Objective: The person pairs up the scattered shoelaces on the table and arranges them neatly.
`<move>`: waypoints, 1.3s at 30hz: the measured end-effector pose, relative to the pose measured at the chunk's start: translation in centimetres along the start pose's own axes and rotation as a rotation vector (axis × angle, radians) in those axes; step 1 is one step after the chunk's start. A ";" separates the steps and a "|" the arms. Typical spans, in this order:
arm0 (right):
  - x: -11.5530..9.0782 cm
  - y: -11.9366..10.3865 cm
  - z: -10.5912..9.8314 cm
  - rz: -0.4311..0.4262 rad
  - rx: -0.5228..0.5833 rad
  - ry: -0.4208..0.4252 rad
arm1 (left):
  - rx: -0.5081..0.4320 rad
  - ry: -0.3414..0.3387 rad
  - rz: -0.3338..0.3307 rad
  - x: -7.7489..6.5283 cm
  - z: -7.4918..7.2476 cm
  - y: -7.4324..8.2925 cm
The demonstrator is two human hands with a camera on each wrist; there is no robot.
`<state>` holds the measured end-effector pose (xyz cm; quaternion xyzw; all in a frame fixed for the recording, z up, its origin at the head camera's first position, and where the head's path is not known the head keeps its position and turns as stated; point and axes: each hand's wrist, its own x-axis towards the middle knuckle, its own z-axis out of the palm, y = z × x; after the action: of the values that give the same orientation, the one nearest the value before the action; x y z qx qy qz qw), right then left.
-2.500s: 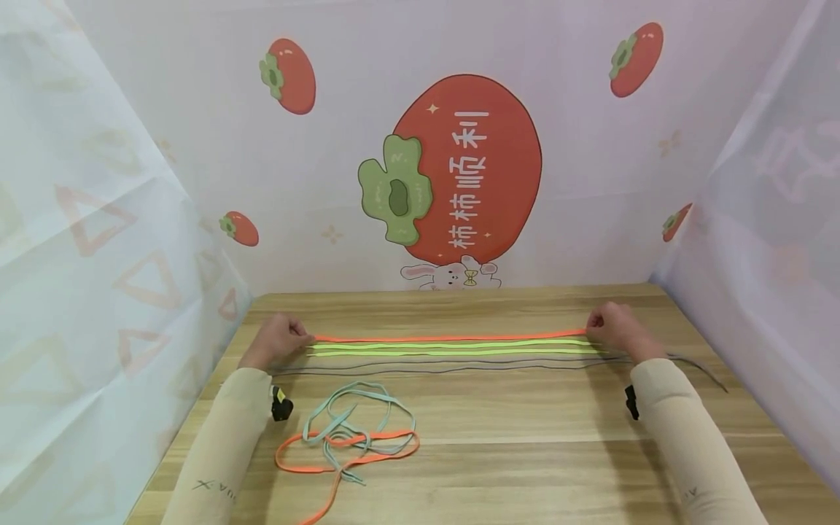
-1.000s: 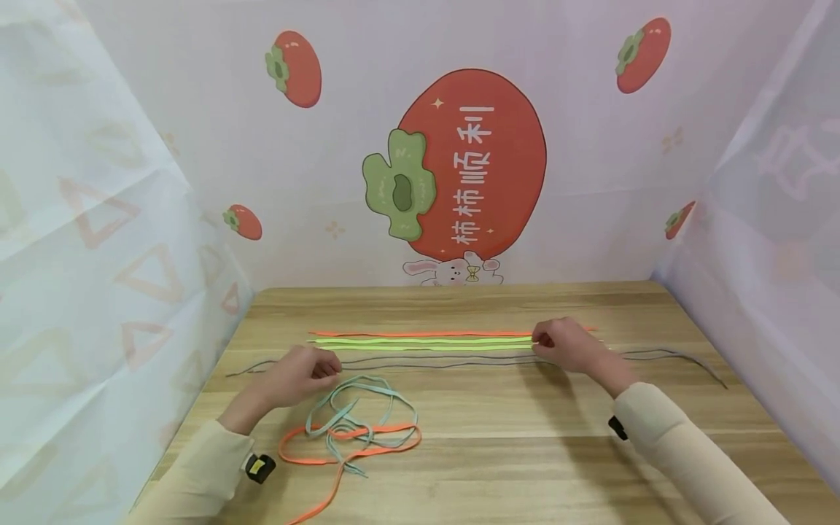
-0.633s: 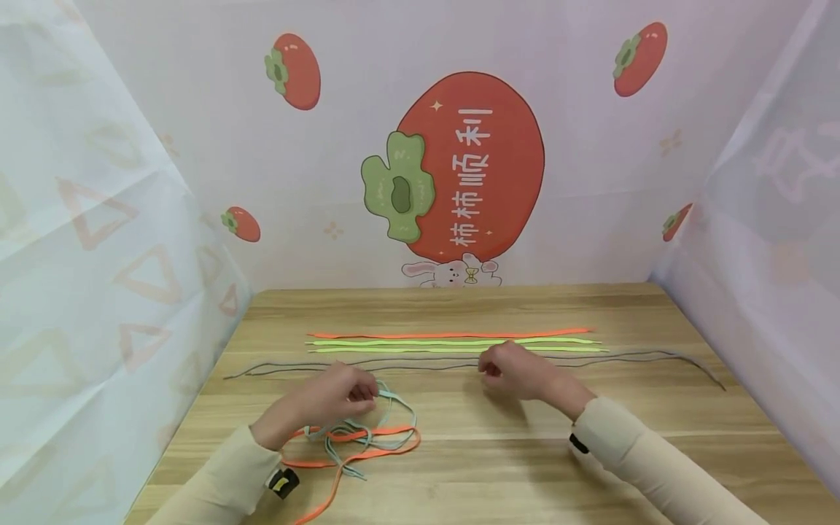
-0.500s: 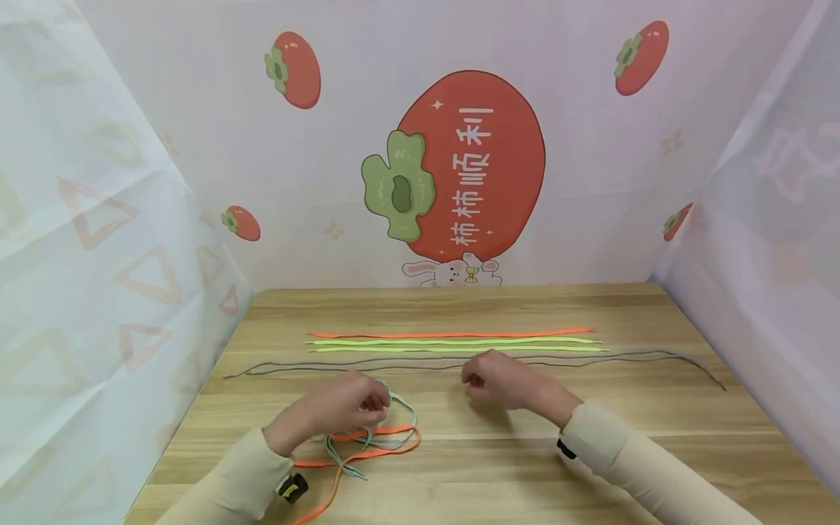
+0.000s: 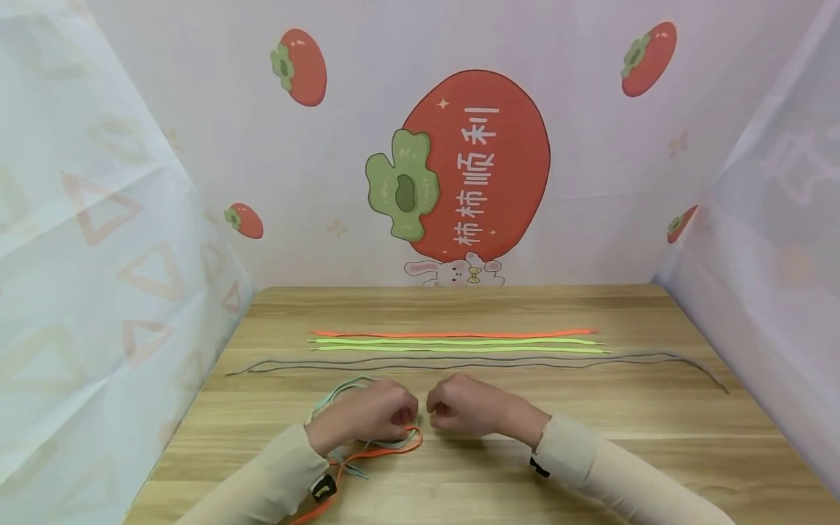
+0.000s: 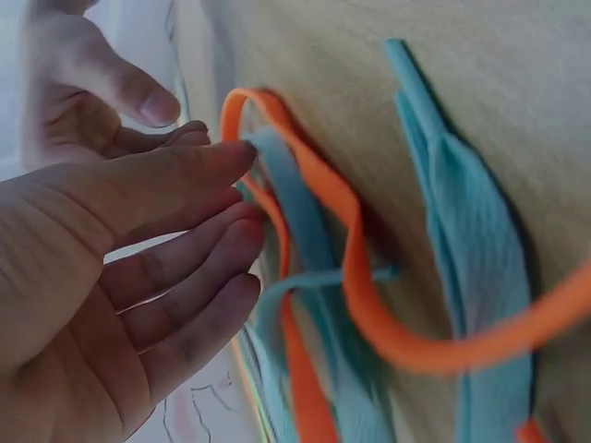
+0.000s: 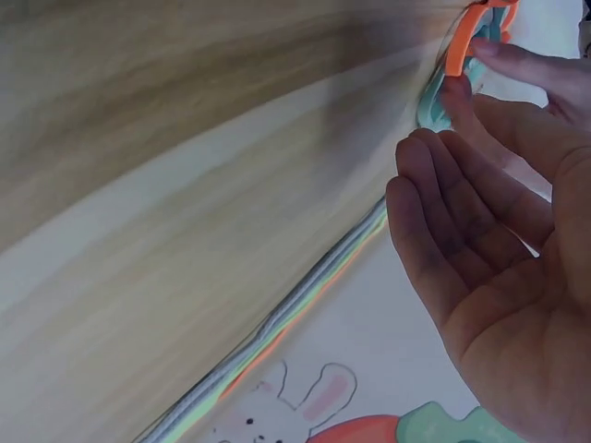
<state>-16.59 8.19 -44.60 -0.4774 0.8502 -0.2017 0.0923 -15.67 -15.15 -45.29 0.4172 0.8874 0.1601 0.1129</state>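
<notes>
My left hand (image 5: 377,412) is over the loose pile, thumb and forefinger pinching at the loop of the orange shoelace (image 6: 319,171) and the teal shoelace (image 6: 300,198) beside it. The palm hides part of the pile in the head view. Just right of it, my right hand (image 5: 475,408) hovers low over the table with loosely bent fingers and nothing in them. In the right wrist view its palm (image 7: 499,305) is bare, and the thumb of the left hand lies against the orange lace.
Beyond the hands, a straight orange lace (image 5: 453,335), two yellow-green laces (image 5: 459,342) and a long grey lace pair (image 5: 420,358) lie side by side across the wooden table (image 5: 623,452). White printed cloth (image 5: 328,160) stands behind and at both sides.
Both hands have left the far orange lace, which now lies straight behind the green ones. They have come nearer and toward each other, the left onto the loose pile.
</notes>
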 end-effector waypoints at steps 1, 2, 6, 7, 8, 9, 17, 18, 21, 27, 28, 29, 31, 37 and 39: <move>0.1 -0.1 0.2 -0.003 0.016 -0.006 | 0.003 0.006 0.008 0.2 0.2 0.0; 0.2 -0.2 0.3 -0.008 0.023 -0.010 | 0.005 0.012 0.014 0.4 0.4 -0.1; 0.4 -0.3 0.8 0.008 0.061 -0.030 | -0.004 0.033 0.016 1.0 0.9 0.0; 0.4 -0.3 0.9 0.012 0.069 -0.031 | -0.011 0.036 0.011 1.1 1.0 0.0; 0.4 -0.3 1.0 0.017 0.077 -0.031 | -0.020 0.036 0.001 1.1 1.1 0.0; 0.3 -0.4 1.1 0.024 0.090 -0.031 | -0.033 0.038 -0.007 1.2 1.2 0.0; 0.5 -0.5 1.6 0.075 0.137 0.033 | -0.107 0.061 -0.055 1.3 1.1 0.2; 0.6 -0.5 1.6 0.088 0.136 0.050 | -0.116 0.062 -0.061 1.3 1.0 0.2; 0.8 -0.5 1.7 0.122 0.133 0.092 | -0.145 0.071 -0.076 1.3 0.8 0.1; 0.8 -0.3 1.5 0.140 0.157 0.109 | -0.270 0.062 -0.093 1.1 0.4 -0.4; 0.8 -0.2 1.5 0.137 0.167 0.112 | -0.293 0.056 -0.093 1.1 0.4 -0.4; 0.8 -0.1 1.5 0.134 0.176 0.114 | -0.317 0.047 -0.099 1.1 0.4 -0.5; 0.7 0.2 1.5 0.125 0.198 0.113 | -0.366 0.030 -0.105 1.1 0.4 -0.7; 0.4 0.9 1.2 0.110 0.220 0.081 | -0.438 0.004 -0.067 1.2 0.3 -1.2; 0.3 1.0 1.0 0.102 0.219 0.078 | -0.444 0.001 -0.054 1.2 0.2 -1.4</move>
<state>-17.18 8.16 -45.98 -0.4126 0.8491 -0.3069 0.1207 -17.35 -14.98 -46.04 0.3582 0.8414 0.3485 0.2058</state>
